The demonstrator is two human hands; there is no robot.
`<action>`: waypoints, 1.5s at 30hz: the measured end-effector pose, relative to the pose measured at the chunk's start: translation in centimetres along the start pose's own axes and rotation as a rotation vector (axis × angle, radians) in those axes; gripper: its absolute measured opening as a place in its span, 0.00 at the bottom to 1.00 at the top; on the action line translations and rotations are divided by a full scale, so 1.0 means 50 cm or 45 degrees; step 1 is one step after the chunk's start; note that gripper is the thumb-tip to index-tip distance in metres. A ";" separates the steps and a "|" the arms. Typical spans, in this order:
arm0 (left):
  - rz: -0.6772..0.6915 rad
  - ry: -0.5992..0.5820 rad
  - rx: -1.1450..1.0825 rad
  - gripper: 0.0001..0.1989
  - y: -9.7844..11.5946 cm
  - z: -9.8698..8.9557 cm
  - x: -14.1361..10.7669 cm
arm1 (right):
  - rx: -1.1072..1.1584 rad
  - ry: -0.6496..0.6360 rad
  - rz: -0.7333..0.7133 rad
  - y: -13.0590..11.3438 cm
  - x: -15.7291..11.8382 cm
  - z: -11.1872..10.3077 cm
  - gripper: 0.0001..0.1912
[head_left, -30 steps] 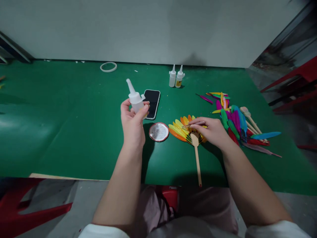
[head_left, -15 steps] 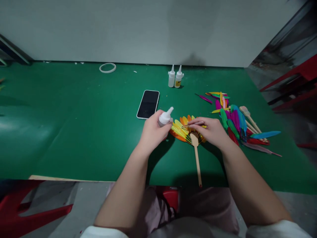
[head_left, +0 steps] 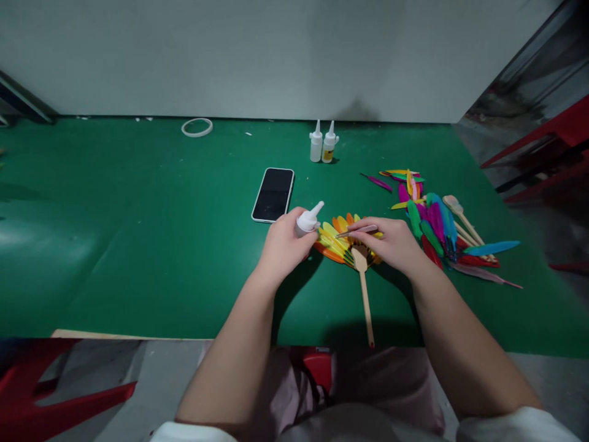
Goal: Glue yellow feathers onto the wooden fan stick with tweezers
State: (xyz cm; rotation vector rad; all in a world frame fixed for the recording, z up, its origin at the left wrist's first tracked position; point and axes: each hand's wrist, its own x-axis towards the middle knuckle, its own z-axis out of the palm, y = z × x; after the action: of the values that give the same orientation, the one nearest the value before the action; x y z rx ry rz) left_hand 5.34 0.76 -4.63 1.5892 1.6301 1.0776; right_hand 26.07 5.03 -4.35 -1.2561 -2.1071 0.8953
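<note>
My left hand (head_left: pixel 286 244) is closed round a white glue bottle (head_left: pixel 307 221), its nozzle tilted up and to the right. In my right hand (head_left: pixel 385 240) is a pair of tweezers (head_left: pixel 359 231), pinched between thumb and fingers, with the tips over the yellow feathers. Below them lies a feather fan (head_left: pixel 332 240) of yellow and orange feathers spread round a wooden handle (head_left: pixel 365 294). The handle points toward the table's front edge. My right hand covers part of the fan's right side.
A phone (head_left: pixel 273 194) lies beyond my left hand. Two small bottles (head_left: pixel 316 146) stand near the wall. Loose coloured feathers (head_left: pixel 437 224) and wooden handles (head_left: pixel 462 216) are heaped at the right. A white ring (head_left: pixel 197 127) rests at the back of the green table (head_left: pixel 138 264).
The whole view has shifted slightly. Both hands keep their holds, and the glue bottle's nozzle leans a little further right.
</note>
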 end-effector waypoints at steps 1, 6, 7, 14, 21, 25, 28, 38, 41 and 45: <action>0.003 -0.001 -0.002 0.08 0.000 0.000 0.000 | 0.000 0.004 -0.005 0.000 0.000 0.000 0.08; -0.020 -0.005 -0.032 0.07 0.001 -0.001 0.000 | -0.005 0.016 0.001 0.001 -0.002 -0.002 0.08; -0.028 -0.009 -0.041 0.07 0.002 -0.001 0.000 | -0.006 0.017 0.002 0.001 -0.002 -0.002 0.08; -0.011 0.002 -0.080 0.07 -0.001 0.000 0.000 | -0.007 0.021 -0.003 0.003 -0.003 -0.006 0.09; 0.003 0.059 -0.063 0.06 -0.003 -0.011 0.006 | -0.026 0.095 0.036 -0.003 -0.008 -0.023 0.09; 0.009 0.123 -0.095 0.06 -0.004 -0.019 0.008 | 0.024 0.110 0.079 -0.004 -0.010 -0.029 0.10; 0.009 0.181 -0.116 0.06 -0.005 -0.024 0.009 | 0.137 0.142 0.129 0.002 -0.008 -0.026 0.12; -0.006 0.214 -0.137 0.07 -0.008 -0.025 0.010 | 0.107 0.238 0.157 0.006 0.001 0.007 0.14; -0.012 0.210 -0.159 0.07 -0.009 -0.025 0.010 | 0.037 0.259 0.091 0.005 0.000 0.009 0.13; -0.002 0.202 -0.164 0.07 -0.012 -0.025 0.010 | -0.002 0.233 0.003 0.009 -0.001 0.010 0.12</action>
State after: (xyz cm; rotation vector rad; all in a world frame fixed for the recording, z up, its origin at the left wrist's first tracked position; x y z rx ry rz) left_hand 3.92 1.09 -4.48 1.4504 1.6271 1.3097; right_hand 25.96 5.02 -5.00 -1.2904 -1.9635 0.7502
